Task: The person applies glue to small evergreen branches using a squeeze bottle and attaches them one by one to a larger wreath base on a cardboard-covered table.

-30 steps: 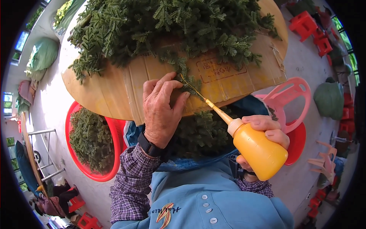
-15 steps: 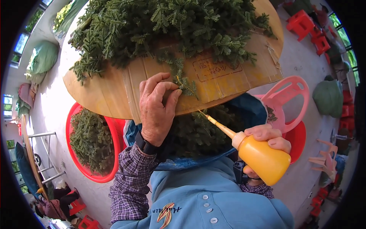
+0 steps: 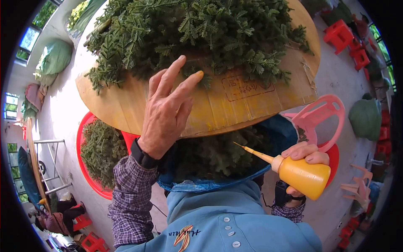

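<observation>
My left hand (image 3: 164,107) is raised over the cardboard sheet (image 3: 245,94), fingers stretched and apart, holding nothing. A yellow smear marks its index fingertip, which is close to the front of a pile of green fir-like sprigs (image 3: 197,33). My right hand (image 3: 305,153) is wrapped round a squeeze bottle (image 3: 304,176) of yellow liquid. The bottle's long thin nozzle points left and slightly up, above a blue bag (image 3: 184,185) at my lap. Inside the bag lie more green sprigs (image 3: 222,155).
The cardboard covers part of a round wooden table (image 3: 94,96). Left of the bag stands a red basket (image 3: 80,147) of sprigs. On the right are a pink plastic frame (image 3: 338,109) and a red container (image 3: 334,161). Red stools (image 3: 338,35) and green sacks (image 3: 365,119) stand farther off.
My left hand has let go of the small sprig at the cardboard's front edge, and its fingers have spread. The bottle has moved right and down, its nozzle away from the edge.
</observation>
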Demonstrator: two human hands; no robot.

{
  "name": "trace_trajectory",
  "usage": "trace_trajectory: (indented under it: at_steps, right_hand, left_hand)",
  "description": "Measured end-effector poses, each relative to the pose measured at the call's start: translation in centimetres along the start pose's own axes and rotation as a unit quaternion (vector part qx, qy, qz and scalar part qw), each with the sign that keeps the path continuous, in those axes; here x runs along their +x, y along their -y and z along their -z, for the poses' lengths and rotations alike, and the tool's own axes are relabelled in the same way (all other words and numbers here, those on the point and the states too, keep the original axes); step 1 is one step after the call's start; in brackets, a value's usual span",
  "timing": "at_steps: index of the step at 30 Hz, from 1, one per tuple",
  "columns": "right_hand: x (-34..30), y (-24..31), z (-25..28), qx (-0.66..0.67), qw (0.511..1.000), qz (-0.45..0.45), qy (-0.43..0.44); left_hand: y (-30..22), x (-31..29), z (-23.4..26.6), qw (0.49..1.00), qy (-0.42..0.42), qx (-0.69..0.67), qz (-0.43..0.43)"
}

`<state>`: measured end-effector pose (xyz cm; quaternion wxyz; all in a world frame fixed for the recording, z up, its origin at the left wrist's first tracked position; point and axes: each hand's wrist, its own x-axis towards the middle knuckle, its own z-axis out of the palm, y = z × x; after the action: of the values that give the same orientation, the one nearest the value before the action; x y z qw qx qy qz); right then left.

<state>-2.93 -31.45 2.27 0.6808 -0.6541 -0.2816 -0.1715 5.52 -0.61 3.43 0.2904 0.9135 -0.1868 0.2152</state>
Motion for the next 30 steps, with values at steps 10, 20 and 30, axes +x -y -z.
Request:
trace_trajectory:
  at_steps: [10, 20, 30]
  right_hand:
    - [0.5, -1.5, 0.0, 0.019, 1.0, 0.018, -0.003]
    - [0.4, -2.0, -0.5, 0.035, 0.999, 0.024, -0.022]
    - [0.0, -1.2, -0.5, 0.033, 0.999, 0.004, -0.039]
  left_hand:
    - [0.6, 0.2, 1.8, 0.954, 0.273, -0.057, 0.107]
    - [3.4, 1.9, 0.0, 0.995, 0.088, 0.037, -0.034]
    - [0.1, -1.1, 1.4, 0.965, 0.155, 0.002, 0.213]
